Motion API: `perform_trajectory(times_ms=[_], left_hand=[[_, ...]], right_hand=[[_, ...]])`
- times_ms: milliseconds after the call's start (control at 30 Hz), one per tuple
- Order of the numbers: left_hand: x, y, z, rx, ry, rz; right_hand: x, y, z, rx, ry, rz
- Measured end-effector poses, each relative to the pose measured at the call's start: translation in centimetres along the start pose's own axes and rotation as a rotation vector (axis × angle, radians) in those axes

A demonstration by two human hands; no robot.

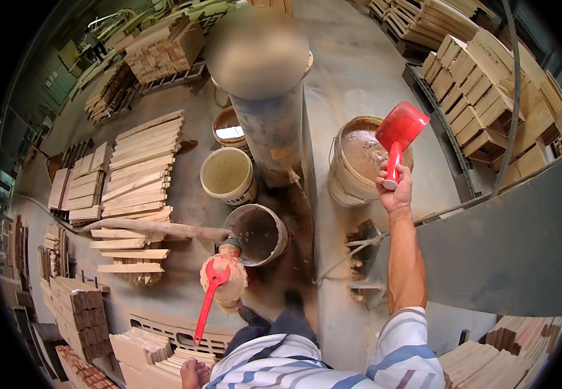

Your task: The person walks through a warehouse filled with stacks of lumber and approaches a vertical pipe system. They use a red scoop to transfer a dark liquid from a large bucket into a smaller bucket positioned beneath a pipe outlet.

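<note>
Raised at the right, my right hand [395, 186] is closed around the handle of a red plastic scoop [402, 126]. The scoop is above a dusty bucket [342, 188] holding pinkish-brown liquid, partly covering its rim. My left hand [194, 374] hangs low at the bottom left, beside a stack of light wood pieces [139, 356]. Its fingers look curled, with nothing visible in them. Ahead of my legs stands a dust-caked fitting [234, 285] with a thick hose [158, 226] joined to it. A red wrench-shaped tool [206, 308] lies against that fitting.
A tall, dusty cylinder [268, 123] rises ahead, its top blurred. Beside it stand a white bucket [211, 188], a dark-filled bucket [281, 249] and a smaller bucket [218, 120]. Wood slats [141, 168] lie left; stacked wooden boxes [469, 91] and a grey panel [507, 240] stand right.
</note>
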State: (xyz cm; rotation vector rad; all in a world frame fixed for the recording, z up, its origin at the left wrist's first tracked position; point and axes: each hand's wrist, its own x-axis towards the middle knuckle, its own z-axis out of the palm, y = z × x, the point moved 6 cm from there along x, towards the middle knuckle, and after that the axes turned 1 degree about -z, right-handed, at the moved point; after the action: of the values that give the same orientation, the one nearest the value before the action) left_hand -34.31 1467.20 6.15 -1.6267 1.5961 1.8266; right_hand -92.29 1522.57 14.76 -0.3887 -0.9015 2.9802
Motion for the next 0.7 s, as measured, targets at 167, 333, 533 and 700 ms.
perform_trajectory(times_ms=[167, 333, 533, 700], left_hand=[[-1.4, 0.4, 1.1, 0.027, 0.040, -0.073], [-1.3, -1.3, 0.3, -0.164, 0.027, -0.066], [-1.5, -0.4, 0.6, -0.024, 0.119, -0.090], [-2.0, -0.4, 0.9, -0.058, 0.113, -0.096]], right_hand=[[0.1, -0.2, -0.3, 0.067, -0.054, 0.045], [1.2, 1.9, -2.0, -0.467, 0.253, -0.022], [-0.4, 0.9, -0.2, -0.786, 0.217, -0.102], [-2.4, 4.0, 2.1, -1.032, 0.133, 0.007]])
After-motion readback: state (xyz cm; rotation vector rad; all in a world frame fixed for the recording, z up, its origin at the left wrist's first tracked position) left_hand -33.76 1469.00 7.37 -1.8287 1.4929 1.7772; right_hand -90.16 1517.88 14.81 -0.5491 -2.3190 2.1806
